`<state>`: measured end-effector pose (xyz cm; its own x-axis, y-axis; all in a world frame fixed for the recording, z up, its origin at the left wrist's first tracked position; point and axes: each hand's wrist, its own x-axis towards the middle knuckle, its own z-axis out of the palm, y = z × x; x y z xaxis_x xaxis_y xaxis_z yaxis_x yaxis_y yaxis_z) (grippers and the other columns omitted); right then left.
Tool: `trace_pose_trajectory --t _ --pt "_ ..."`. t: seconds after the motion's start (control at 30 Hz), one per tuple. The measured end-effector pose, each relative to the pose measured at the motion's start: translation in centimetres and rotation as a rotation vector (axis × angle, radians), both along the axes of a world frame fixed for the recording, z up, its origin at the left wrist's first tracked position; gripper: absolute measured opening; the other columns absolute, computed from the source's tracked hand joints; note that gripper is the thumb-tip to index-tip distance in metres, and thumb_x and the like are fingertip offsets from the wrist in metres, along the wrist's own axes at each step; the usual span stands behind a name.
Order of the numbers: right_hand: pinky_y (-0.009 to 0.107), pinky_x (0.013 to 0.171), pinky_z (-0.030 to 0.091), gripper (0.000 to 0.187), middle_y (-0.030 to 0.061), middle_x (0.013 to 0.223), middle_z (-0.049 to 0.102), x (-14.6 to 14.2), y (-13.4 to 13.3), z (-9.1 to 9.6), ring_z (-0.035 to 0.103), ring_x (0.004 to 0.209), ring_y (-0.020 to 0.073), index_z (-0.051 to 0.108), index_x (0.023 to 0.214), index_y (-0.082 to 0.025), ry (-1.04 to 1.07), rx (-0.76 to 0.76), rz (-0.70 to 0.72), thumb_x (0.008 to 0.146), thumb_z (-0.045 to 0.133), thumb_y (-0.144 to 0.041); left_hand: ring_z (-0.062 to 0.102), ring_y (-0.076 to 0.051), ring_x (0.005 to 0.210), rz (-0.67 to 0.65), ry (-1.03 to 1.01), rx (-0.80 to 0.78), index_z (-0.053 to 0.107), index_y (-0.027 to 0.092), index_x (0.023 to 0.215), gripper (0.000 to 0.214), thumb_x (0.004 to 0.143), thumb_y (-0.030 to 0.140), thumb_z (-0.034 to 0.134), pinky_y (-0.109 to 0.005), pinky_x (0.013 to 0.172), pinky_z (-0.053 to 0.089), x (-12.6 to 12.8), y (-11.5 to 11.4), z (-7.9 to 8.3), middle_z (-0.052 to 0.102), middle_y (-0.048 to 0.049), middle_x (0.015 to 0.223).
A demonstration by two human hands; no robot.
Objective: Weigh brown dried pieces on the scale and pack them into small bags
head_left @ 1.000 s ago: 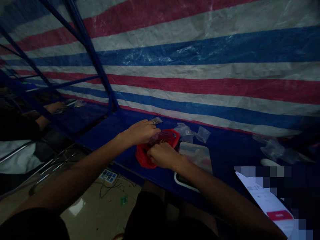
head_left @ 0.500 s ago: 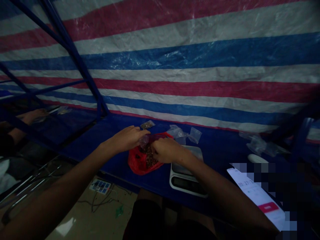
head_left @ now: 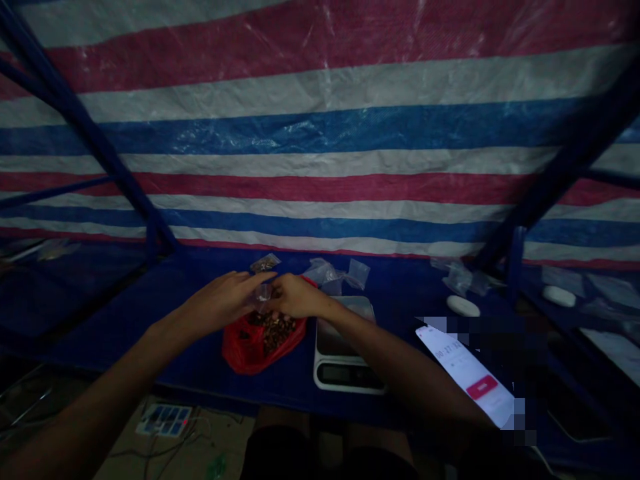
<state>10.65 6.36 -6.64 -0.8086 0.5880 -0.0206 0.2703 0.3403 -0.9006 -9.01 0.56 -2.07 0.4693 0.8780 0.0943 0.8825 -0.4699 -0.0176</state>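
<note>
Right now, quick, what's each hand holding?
Left hand: holding a clear bag.
Right hand: curled by it, over the red bag; can't tell if holding.

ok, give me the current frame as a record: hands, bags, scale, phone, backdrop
left hand: holding a small clear bag over the red bag
right hand: beside the small clear bag; what its fingertips grip is unclear
red bag: open, small brown pieces inside
scale: right of the red bag, partly hidden by the right forearm
phone: right of the scale, screen lit
backdrop: striped sheet behind the blue table
</note>
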Motion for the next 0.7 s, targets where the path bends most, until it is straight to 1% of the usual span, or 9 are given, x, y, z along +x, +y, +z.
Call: trace_pose_trajectory --t 0.07,0.17,0.27,0.3,0.37,0.43,0.5,0.6,0.7 --pt "0.018 0.052 0.045 0.015 0.0037 0.077 0.073 0.4 -0.2 0.7 0.066 0.062 0.0114 0.072 0.089 -0.013 -0.037 0.085 0.001 0.089 0.057 -0.01 0.072 -0.029 0.101 -0.001 -0.026 -0.016 0.051 0.025 0.149 0.064 0.087 0.023 0.066 -0.039 0.086 0.056 -0.5 0.3 -0.5 0.075 -0.011 0.115" --pt "0.02 0.053 0.041 0.017 0.0035 0.075 0.074 1.3 -0.4 1.9 0.064 0.063 0.0125 0.074 0.087 -0.014 -0.127 0.35 -0.019 0.082 0.058 -0.009 0.072 -0.032 0.106 0.024 -0.095 -0.048 0.052 0.024 0.148 0.068 0.082 0.025 0.069 -0.042 0.09 0.056 -1.0 0.8 -1.0 0.075 -0.0115 0.119" --pt "0.022 0.057 0.042 0.018 0.0039 0.08 0.075 2.0 -0.3 2.6 0.065 0.066 0.0138 0.075 0.088 -0.016 -0.185 0.432 0.043 0.082 0.059 -0.013 0.069 -0.037 0.115 0.06 -0.178 -0.063 0.057 0.023 0.144 0.071 0.077 0.039 0.076 -0.046 0.097 0.055 -0.8 0.9 -0.9 0.071 -0.0125 0.132" --pt "0.022 0.059 0.044 0.018 0.0038 0.082 0.076 2.2 -0.2 2.8 0.066 0.068 0.0141 0.075 0.088 -0.016 -0.167 0.421 0.045 0.082 0.059 -0.012 0.068 -0.037 0.118 0.057 -0.2 -0.063 0.058 0.024 0.143 0.071 0.077 0.045 0.076 -0.046 0.099 0.055 -0.6 0.9 -0.8 0.069 -0.0122 0.136" --pt "0.022 0.063 0.048 0.02 0.0041 0.084 0.075 2.2 0.3 2.8 0.068 0.072 0.0143 0.073 0.093 -0.016 -0.075 0.344 -0.025 0.084 0.057 -0.01 0.066 -0.036 0.123 0.051 -0.222 -0.048 0.058 0.025 0.142 0.07 0.08 0.054 0.073 -0.046 0.104 0.053 0.0 0.7 -0.6 0.066 -0.0119 0.14" --pt "0.023 0.061 0.052 0.021 0.0037 0.084 0.074 2.0 0.8 2.7 0.068 0.068 0.0138 0.069 0.104 -0.015 0.039 0.18 -0.125 0.089 0.055 -0.011 0.063 -0.036 0.127 0.054 -0.235 -0.03 0.053 0.023 0.146 0.072 0.084 0.057 0.068 -0.047 0.107 0.051 0.8 0.6 -0.6 0.063 -0.0132 0.143" --pt "0.022 0.055 0.053 0.022 0.0009 0.078 0.07 1.7 1.3 2.5 0.065 0.058 0.012 0.063 0.112 -0.015 0.129 0.0 -0.156 0.092 0.055 -0.011 0.061 -0.036 0.131 0.059 -0.255 -0.009 0.044 0.02 0.153 0.08 0.085 0.057 0.067 -0.048 0.109 0.05 1.5 0.5 -0.7 0.058 -0.0156 0.149" --pt "0.019 0.049 0.051 0.026 -0.0041 0.069 0.064 1.7 1.7 2.5 0.059 0.052 0.0094 0.059 0.109 -0.017 0.212 -0.115 -0.148 0.088 0.056 -0.002 0.058 -0.035 0.134 0.044 -0.267 0.03 0.029 0.017 0.159 0.088 0.086 0.048 0.067 -0.049 0.112 0.048 2.2 0.8 -1.0 0.05 -0.0178 0.155" --pt "0.018 0.048 0.048 0.025 -0.0055 0.065 0.062 2.7 2.3 3.2 0.057 0.05 0.0089 0.056 0.105 -0.017 0.219 -0.08 -0.203 0.086 0.058 0.0 0.054 -0.034 0.137 0.025 -0.231 0.078 0.019 0.013 0.162 0.087 0.086 0.026 0.059 -0.048 0.115 0.045 2.3 1.2 -1.5 0.045 -0.0202 0.158"
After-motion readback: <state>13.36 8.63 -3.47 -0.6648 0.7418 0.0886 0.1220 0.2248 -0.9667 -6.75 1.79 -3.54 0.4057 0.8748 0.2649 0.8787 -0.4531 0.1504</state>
